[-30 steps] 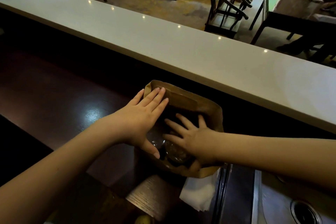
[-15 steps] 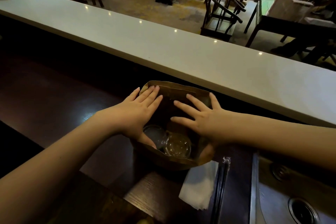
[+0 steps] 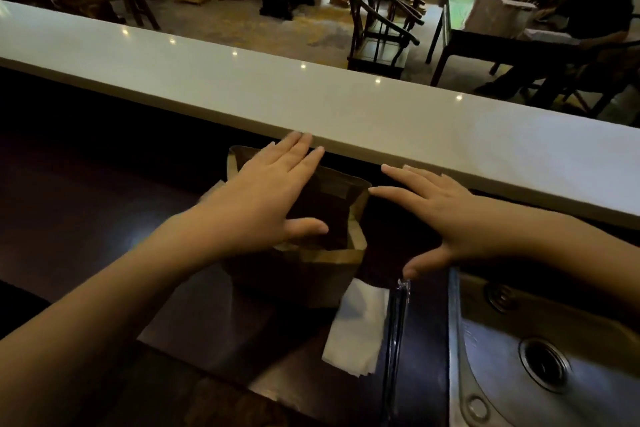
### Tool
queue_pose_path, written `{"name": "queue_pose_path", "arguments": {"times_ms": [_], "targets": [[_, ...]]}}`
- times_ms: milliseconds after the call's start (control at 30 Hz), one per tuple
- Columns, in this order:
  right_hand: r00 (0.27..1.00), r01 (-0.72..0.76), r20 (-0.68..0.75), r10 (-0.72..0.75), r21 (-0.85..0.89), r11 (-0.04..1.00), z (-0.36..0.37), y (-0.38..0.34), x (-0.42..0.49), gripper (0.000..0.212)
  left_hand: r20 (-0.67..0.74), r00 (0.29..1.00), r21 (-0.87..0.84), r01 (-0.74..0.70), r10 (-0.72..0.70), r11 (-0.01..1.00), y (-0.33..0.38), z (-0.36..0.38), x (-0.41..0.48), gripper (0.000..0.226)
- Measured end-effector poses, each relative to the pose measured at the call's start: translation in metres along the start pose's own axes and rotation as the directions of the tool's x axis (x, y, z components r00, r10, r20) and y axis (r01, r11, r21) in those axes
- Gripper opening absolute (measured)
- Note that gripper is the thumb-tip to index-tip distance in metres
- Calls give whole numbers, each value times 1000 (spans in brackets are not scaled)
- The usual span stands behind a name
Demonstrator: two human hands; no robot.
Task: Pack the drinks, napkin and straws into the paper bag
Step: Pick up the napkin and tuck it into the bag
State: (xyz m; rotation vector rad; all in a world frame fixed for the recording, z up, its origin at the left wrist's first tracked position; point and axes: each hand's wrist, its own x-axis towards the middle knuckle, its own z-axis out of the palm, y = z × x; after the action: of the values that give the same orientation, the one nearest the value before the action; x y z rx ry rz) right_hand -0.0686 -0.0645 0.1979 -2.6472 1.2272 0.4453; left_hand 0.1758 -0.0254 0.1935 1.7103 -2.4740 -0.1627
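A brown paper bag (image 3: 332,260) stands upright on the dark wooden counter, below the white bar top. My left hand (image 3: 266,198) lies flat across the bag's open mouth, fingers spread, covering most of it. My right hand (image 3: 436,215) hovers just right of the bag, fingers apart, holding nothing, its fingertips near the bag's right rim. The bag's inside is dark and the drinks cannot be seen. A folded white napkin (image 3: 356,326) lies on the counter in front of the bag. Wrapped dark straws (image 3: 396,329) lie just right of the napkin.
A raised white bar top (image 3: 311,104) runs across behind the bag. A steel sink (image 3: 540,357) with a drain sits at the lower right. Beyond the bar are chairs, tables and a seated person (image 3: 595,14).
My right hand has come out of the bag and moved to its right side. My left hand has slid forward over the bag's mouth. The cup lids seen inside earlier are now hidden.
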Motion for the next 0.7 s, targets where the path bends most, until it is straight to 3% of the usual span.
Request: {"name": "queue_pose_path", "arguments": {"times_ms": [67, 133, 233, 367, 500, 700], "targets": [[998, -38, -53, 46, 156, 987, 27, 10, -9, 89, -303, 950, -196, -142, 77, 970, 39, 8, -15, 59], [989, -108, -61, 132, 304, 947, 67, 19, -12, 70, -372, 918, -302, -261, 138, 917, 77, 32, -25, 40], [953, -277, 15, 301, 441, 854, 139, 29, -13, 50, -89, 985, -403, -171, 148, 899, 113, 98, -21, 30], [861, -465, 117, 494, 573, 675, 213, 28, -9, 40, 222, 971, -373, 167, -87, 913, 110, 196, 4, 36], [814, -506, 155, 561, 662, 552, 248, 11, 3, 40, 261, 897, -239, 419, -357, 876, 96, 249, 4, 43], [789, -504, 118, 603, 686, 525, 265, -17, 19, 60, 260, 854, -191, 503, -450, 843, 112, 268, -3, 56]]}}
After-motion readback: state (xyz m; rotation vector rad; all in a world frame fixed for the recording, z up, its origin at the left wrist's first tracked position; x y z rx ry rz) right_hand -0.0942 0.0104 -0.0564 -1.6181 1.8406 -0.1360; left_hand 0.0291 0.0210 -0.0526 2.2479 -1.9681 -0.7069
